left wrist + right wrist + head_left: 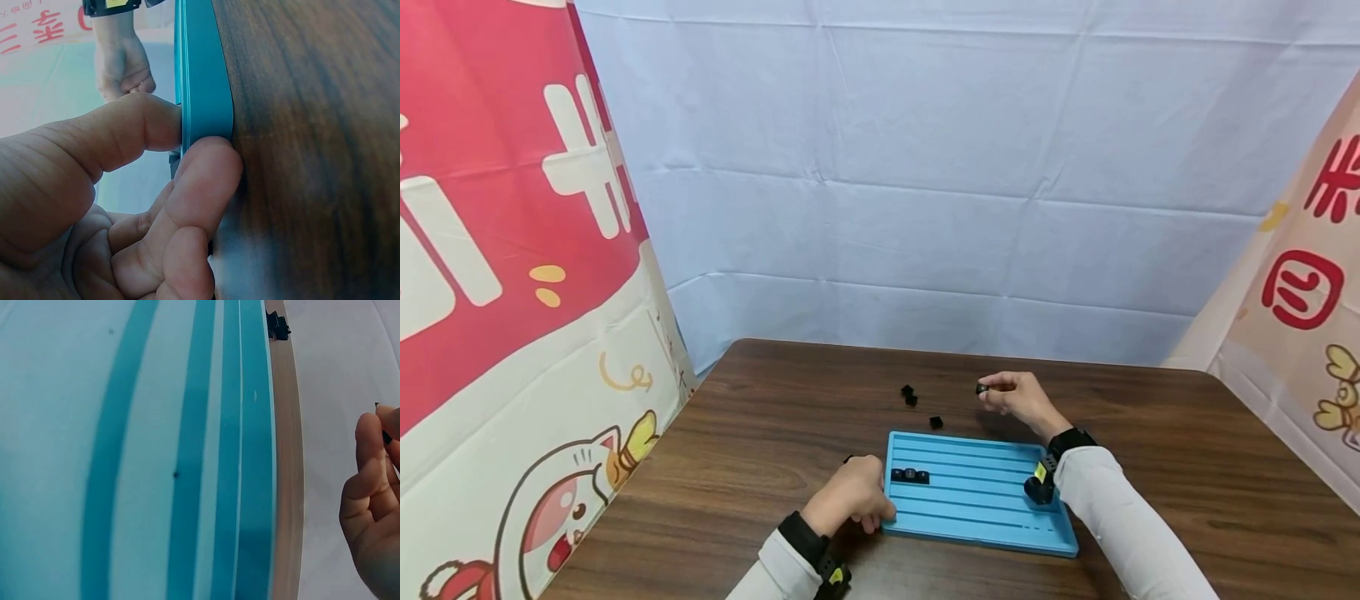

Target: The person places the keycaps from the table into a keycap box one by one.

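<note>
A light blue tray (970,521) with raised parallel ridges lies on the table. My left hand (853,492) pinches its left front corner, thumb on the rim and fingers against the outer side, as the left wrist view shows at the tray edge (209,81). Above the table past the tray's far right corner, my right hand (1018,400) holds a small black keycap (981,388) between thumb and fingertips. In the right wrist view most of that keycap (387,437) is hidden by the fingers. Three black keycaps (910,476) sit side by side at the left of one tray row.
Loose black keycaps lie beyond the tray: a pair (909,396) further back and one (936,422) near its far edge. Another small black piece (847,458) shows partly behind the left hand. The brown wooden table (760,442) ends at a pale blue cloth backdrop (917,225).
</note>
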Motion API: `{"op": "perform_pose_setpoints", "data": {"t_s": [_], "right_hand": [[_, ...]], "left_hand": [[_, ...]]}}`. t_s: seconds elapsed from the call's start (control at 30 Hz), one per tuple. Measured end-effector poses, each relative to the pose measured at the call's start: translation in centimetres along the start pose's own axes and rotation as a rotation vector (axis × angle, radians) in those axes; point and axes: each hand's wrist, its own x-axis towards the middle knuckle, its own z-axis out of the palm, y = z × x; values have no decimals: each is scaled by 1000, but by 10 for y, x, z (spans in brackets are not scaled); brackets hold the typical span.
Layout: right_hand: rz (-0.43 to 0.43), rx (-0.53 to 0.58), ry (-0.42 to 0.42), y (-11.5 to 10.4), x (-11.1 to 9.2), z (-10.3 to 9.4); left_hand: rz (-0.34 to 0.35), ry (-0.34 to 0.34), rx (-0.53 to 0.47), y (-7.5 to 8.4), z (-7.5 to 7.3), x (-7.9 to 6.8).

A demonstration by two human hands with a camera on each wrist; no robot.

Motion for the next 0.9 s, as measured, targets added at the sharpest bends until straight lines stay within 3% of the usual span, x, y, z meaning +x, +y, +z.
{"op": "perform_pose_setpoints", "data": {"t_s": [0.27,0.37,0.6,0.9], "right_hand": [[2,9,-15,-2,-1,0],[5,20,-25,-12,-6,1],[7,6,-22,1,-1,-2],[23,-34,-25,-6,-5,7]], "left_hand": [[3,7,3,0,0,1],[4,6,3,0,0,2],[7,10,9,1,0,1],[5,9,12,0,-1,0]]}}
